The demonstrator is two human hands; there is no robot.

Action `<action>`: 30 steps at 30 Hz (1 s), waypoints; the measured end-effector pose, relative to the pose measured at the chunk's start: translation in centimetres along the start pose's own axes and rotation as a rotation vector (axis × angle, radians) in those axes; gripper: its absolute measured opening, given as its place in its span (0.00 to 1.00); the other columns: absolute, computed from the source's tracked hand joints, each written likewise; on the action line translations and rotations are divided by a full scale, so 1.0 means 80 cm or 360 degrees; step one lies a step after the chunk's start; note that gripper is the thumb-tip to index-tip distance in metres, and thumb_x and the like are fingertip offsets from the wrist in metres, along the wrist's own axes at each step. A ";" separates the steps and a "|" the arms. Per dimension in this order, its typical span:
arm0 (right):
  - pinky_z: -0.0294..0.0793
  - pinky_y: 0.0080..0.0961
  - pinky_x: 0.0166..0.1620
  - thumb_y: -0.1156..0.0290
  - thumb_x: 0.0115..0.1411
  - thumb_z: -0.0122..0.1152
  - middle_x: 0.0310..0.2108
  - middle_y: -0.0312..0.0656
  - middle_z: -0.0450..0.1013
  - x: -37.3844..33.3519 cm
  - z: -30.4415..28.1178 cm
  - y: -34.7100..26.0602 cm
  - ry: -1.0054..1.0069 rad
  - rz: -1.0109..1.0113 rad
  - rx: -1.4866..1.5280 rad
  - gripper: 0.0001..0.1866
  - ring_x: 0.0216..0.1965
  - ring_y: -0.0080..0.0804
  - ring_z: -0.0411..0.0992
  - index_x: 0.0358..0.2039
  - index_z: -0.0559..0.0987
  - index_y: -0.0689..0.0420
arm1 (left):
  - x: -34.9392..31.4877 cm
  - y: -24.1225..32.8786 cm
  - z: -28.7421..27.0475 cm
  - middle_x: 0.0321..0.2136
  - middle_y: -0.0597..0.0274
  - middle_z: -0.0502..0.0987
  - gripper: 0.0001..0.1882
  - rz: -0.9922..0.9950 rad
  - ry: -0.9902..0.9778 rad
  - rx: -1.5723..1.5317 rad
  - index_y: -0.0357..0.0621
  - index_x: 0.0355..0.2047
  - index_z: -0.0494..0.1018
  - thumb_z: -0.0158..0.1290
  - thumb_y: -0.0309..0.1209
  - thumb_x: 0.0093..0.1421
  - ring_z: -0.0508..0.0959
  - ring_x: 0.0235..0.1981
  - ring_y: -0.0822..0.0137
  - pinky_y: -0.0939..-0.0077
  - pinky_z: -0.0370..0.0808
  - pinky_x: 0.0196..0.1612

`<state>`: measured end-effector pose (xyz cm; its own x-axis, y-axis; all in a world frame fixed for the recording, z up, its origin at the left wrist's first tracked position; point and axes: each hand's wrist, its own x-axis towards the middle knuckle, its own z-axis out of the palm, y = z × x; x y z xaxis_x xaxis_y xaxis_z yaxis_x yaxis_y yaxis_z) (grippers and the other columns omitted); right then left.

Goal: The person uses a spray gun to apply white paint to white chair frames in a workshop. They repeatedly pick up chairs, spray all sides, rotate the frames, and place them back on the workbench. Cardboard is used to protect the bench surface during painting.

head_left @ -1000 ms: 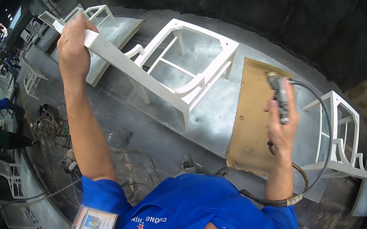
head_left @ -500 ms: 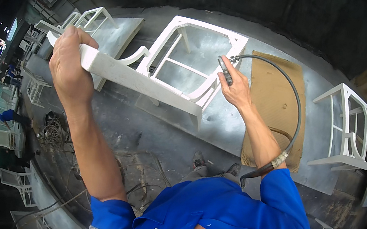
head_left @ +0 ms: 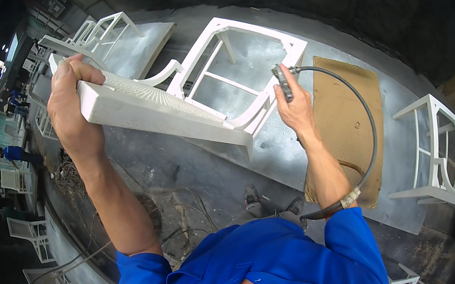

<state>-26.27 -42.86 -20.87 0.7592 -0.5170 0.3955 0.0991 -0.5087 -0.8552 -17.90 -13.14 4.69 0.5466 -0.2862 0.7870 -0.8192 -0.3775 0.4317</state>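
Note:
A white armchair frame (head_left: pixel 238 25) lies tilted in front of me, its woven backrest panel (head_left: pixel 155 97) facing partly up. My left hand (head_left: pixel 78 99) is closed round the top end of that backrest, at the left. To the right of the seat frame, my right hand (head_left: pixel 295 106) grips a small grey metal air gun (head_left: pixel 283 83). A black hose (head_left: pixel 363 106) runs from the gun in an arc and passes by my right forearm. The gun is close to the chair's right-hand rail; whether it touches is unclear. My fingers hide part of its body.
Beneath the chair is a grey metal-topped platform (head_left: pixel 279 164) with a cardboard sheet (head_left: pixel 346 124) on it. Another white chair (head_left: pixel 435 151) stands at the right, more chairs (head_left: pixel 112 33) at the far left. Tangled hoses (head_left: pixel 185 235) lie on the floor by my shoes. A person (head_left: pixel 15 153) bends over at the left.
My left hand has moved slightly left and down, turning the backrest so its woven face shows. My right hand has shifted a little, with the air gun angled differently.

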 end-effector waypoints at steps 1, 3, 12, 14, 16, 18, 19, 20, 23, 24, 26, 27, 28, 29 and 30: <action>0.77 0.40 0.48 0.66 0.66 0.63 0.41 0.58 0.80 -0.003 -0.006 0.001 0.0059 -0.0060 -0.0064 0.30 0.44 0.54 0.80 0.68 0.70 0.49 | 0.000 -0.001 0.000 0.23 0.59 0.72 0.28 -0.0012 0.0002 0.0009 0.33 0.24 0.71 0.31 0.37 0.75 0.70 0.36 0.63 0.53 0.63 0.66; 0.76 0.40 0.48 0.67 0.66 0.63 0.42 0.58 0.80 -0.005 -0.013 0.003 0.0100 -0.0089 -0.0096 0.30 0.44 0.54 0.80 0.68 0.70 0.49 | -0.001 -0.003 -0.001 0.24 0.59 0.72 0.28 0.0007 -0.0031 -0.0024 0.33 0.24 0.71 0.31 0.37 0.74 0.70 0.37 0.63 0.53 0.63 0.66; 0.77 0.36 0.46 0.61 0.69 0.60 0.38 0.50 0.81 0.043 0.016 0.002 -0.0275 -0.0006 0.0108 0.29 0.39 0.44 0.80 0.69 0.69 0.46 | -0.006 -0.001 -0.010 0.23 0.58 0.73 0.25 0.0161 -0.0046 0.0115 0.34 0.24 0.71 0.30 0.34 0.72 0.72 0.36 0.61 0.50 0.64 0.65; 0.78 0.31 0.40 0.58 0.70 0.59 0.31 0.43 0.79 0.055 0.036 0.003 -0.0382 0.0061 0.0210 0.29 0.29 0.32 0.78 0.71 0.68 0.40 | -0.008 0.002 -0.017 0.23 0.58 0.73 0.25 0.0204 -0.0092 0.0090 0.35 0.23 0.71 0.30 0.33 0.71 0.72 0.35 0.60 0.50 0.64 0.64; 0.77 0.29 0.36 0.58 0.70 0.59 0.29 0.38 0.77 0.058 0.048 0.005 -0.0541 0.0138 0.0308 0.29 0.27 0.26 0.76 0.71 0.68 0.39 | -0.016 0.007 -0.020 0.22 0.56 0.72 0.21 0.0137 -0.0023 0.0093 0.35 0.23 0.70 0.32 0.32 0.67 0.73 0.33 0.60 0.48 0.65 0.64; 0.77 0.29 0.36 0.58 0.71 0.59 0.29 0.36 0.77 0.058 0.053 0.007 -0.0738 0.0195 0.0406 0.29 0.26 0.25 0.76 0.72 0.67 0.39 | -0.021 0.011 -0.023 0.22 0.55 0.71 0.19 0.0190 -0.0029 0.0163 0.36 0.23 0.70 0.34 0.33 0.65 0.74 0.33 0.60 0.47 0.65 0.65; 0.77 0.28 0.35 0.58 0.71 0.58 0.29 0.35 0.77 0.056 0.057 0.005 -0.0842 0.0214 0.0377 0.29 0.26 0.24 0.75 0.72 0.67 0.38 | -0.023 0.014 -0.026 0.22 0.54 0.71 0.18 0.0215 -0.0053 0.0199 0.36 0.23 0.70 0.37 0.35 0.61 0.74 0.33 0.61 0.46 0.64 0.66; 0.77 0.27 0.35 0.58 0.71 0.58 0.28 0.36 0.77 0.053 0.058 0.004 -0.0894 0.0158 0.0430 0.29 0.26 0.24 0.75 0.72 0.67 0.38 | -0.024 0.015 -0.027 0.23 0.55 0.71 0.18 0.0163 -0.0036 0.0133 0.36 0.24 0.70 0.38 0.36 0.61 0.74 0.33 0.61 0.46 0.64 0.66; 0.77 0.29 0.36 0.57 0.71 0.58 0.28 0.37 0.78 0.042 0.064 -0.003 -0.1054 0.0130 0.0459 0.29 0.26 0.25 0.76 0.72 0.67 0.37 | -0.028 0.017 -0.029 0.23 0.54 0.71 0.18 0.0149 -0.0009 0.0135 0.37 0.24 0.70 0.37 0.36 0.61 0.74 0.34 0.61 0.47 0.63 0.67; 0.77 0.31 0.38 0.56 0.71 0.58 0.29 0.39 0.78 0.040 0.065 -0.005 -0.1065 0.0109 0.0449 0.29 0.27 0.29 0.77 0.71 0.67 0.38 | -0.028 0.017 -0.030 0.24 0.54 0.70 0.18 0.0086 0.0012 0.0047 0.37 0.24 0.70 0.36 0.36 0.62 0.74 0.35 0.61 0.47 0.63 0.67; 0.77 0.37 0.44 0.54 0.70 0.58 0.29 0.44 0.80 0.038 0.067 -0.007 -0.1084 0.0063 0.0429 0.29 0.29 0.37 0.79 0.70 0.69 0.40 | -0.028 0.018 -0.030 0.24 0.53 0.70 0.19 0.0037 0.0018 -0.0006 0.38 0.24 0.70 0.34 0.36 0.62 0.74 0.36 0.61 0.47 0.61 0.68; 0.77 0.38 0.48 0.54 0.70 0.58 0.34 0.47 0.82 0.038 0.069 -0.007 -0.1015 0.0006 0.0366 0.29 0.35 0.42 0.81 0.70 0.68 0.40 | -0.028 0.019 -0.031 0.25 0.53 0.70 0.19 0.0019 0.0027 -0.0008 0.38 0.24 0.70 0.33 0.36 0.63 0.73 0.36 0.61 0.47 0.61 0.68; 0.77 0.39 0.49 0.54 0.70 0.57 0.34 0.48 0.82 0.041 0.070 -0.006 -0.0970 0.0050 0.0379 0.29 0.36 0.42 0.81 0.70 0.68 0.40 | -0.028 0.019 -0.031 0.25 0.53 0.70 0.20 0.0002 0.0037 -0.0011 0.39 0.24 0.70 0.32 0.35 0.63 0.73 0.36 0.60 0.47 0.61 0.69; 0.78 0.39 0.49 0.53 0.70 0.57 0.35 0.48 0.82 0.046 0.069 -0.004 -0.0909 0.0052 0.0380 0.29 0.36 0.42 0.82 0.70 0.68 0.40 | -0.028 0.020 -0.031 0.25 0.53 0.70 0.20 -0.0012 0.0048 -0.0014 0.39 0.24 0.70 0.31 0.35 0.63 0.73 0.36 0.60 0.47 0.60 0.69; 0.78 0.40 0.49 0.53 0.70 0.57 0.35 0.49 0.82 0.052 0.068 -0.001 -0.0852 0.0067 0.0392 0.29 0.36 0.43 0.82 0.70 0.68 0.40 | -0.028 0.021 -0.032 0.25 0.53 0.70 0.20 0.0007 0.0032 -0.0011 0.39 0.24 0.69 0.31 0.35 0.63 0.73 0.36 0.61 0.48 0.60 0.69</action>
<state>-19.59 -41.22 -20.95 0.9784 -0.0815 0.1901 0.1595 -0.2875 -0.9444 -20.94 -10.89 4.79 0.5391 -0.2700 0.7977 -0.8230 -0.3703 0.4308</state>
